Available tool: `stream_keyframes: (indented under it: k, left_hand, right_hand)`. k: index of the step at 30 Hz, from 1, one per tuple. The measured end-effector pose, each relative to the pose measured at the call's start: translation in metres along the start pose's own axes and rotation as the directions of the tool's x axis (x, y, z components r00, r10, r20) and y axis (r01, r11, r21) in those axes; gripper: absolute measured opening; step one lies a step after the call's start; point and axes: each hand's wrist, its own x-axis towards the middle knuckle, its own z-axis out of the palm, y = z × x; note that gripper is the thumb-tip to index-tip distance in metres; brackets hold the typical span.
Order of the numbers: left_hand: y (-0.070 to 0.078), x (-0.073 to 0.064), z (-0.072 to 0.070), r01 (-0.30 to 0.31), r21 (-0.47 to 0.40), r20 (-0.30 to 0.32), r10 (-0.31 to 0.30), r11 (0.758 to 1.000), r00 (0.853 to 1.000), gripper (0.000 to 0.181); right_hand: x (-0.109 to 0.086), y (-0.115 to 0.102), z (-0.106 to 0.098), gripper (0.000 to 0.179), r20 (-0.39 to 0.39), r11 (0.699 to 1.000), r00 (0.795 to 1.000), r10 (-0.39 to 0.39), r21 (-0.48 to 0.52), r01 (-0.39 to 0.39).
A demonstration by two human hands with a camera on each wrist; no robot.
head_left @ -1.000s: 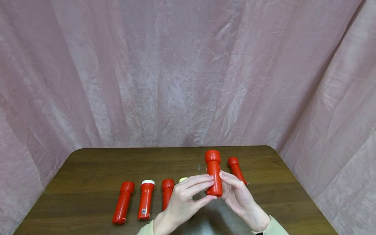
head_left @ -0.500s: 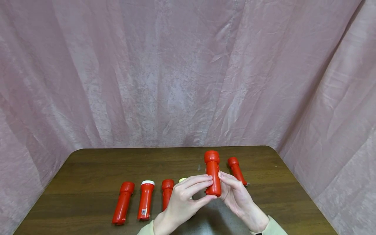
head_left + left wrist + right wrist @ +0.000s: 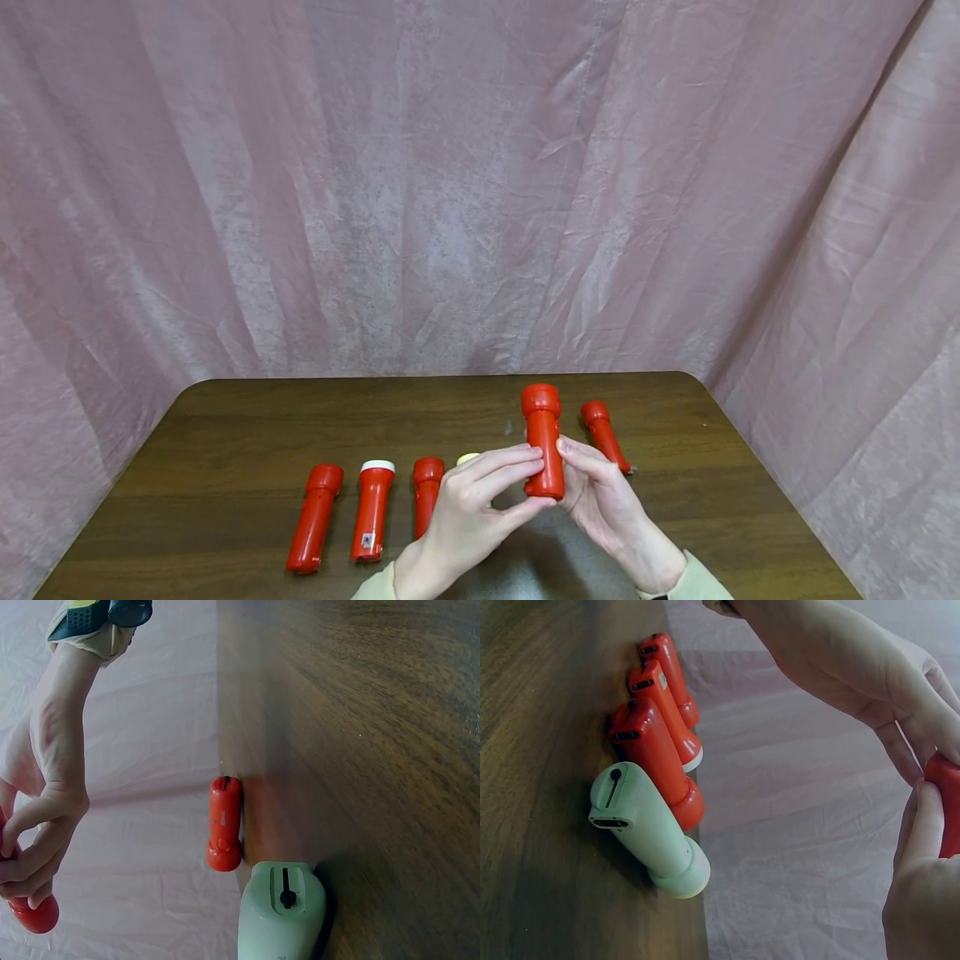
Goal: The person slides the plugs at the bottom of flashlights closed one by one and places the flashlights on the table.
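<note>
A red flashlight (image 3: 543,446) is held above the table, head up and leaning slightly. My left hand (image 3: 476,504) pinches its lower body, the fingers along the left side and the thumb by the bottom end. My right hand (image 3: 607,504) grips it from the right, thumb on the body; its other fingers are partly hidden behind. In the left wrist view, the right hand (image 3: 52,802) has its fingers curled round the red flashlight (image 3: 37,913). At the edge of the right wrist view, both hands meet on the red flashlight (image 3: 946,799).
On the brown table (image 3: 247,433), to the left, lie a red flashlight (image 3: 315,517), a white-rimmed red one (image 3: 372,508) and another red one (image 3: 428,496). A pale green flashlight (image 3: 656,825) lies beside them. Farther right is a red flashlight (image 3: 606,437). A pink curtain (image 3: 450,183) hangs behind.
The held flashlight has shifted very slightly left and turned a little, with the right hand moving along. Both hands keep their hold. The flashlights on the table have not moved.
</note>
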Motion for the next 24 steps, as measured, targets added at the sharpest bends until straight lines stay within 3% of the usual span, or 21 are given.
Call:
stream_keyframes:
  k: [16,24]
  left_hand:
    - [0.0003,-0.0001,0.0005,0.014,0.046,-0.005,-0.014,0.999,1.000,0.045]
    - [0.0009,0.0000,-0.0011,-0.007,0.053,0.046,0.005,0.999,0.999,0.049]
  right_hand:
    - [-0.0001,0.0035,-0.0012,0.049,-0.014,1.000,1.000,0.006,0.002,-0.006]
    - [-0.0028,0.0009,-0.0030,0.049,-0.033,0.998,0.999,0.025,-0.052,-0.027]
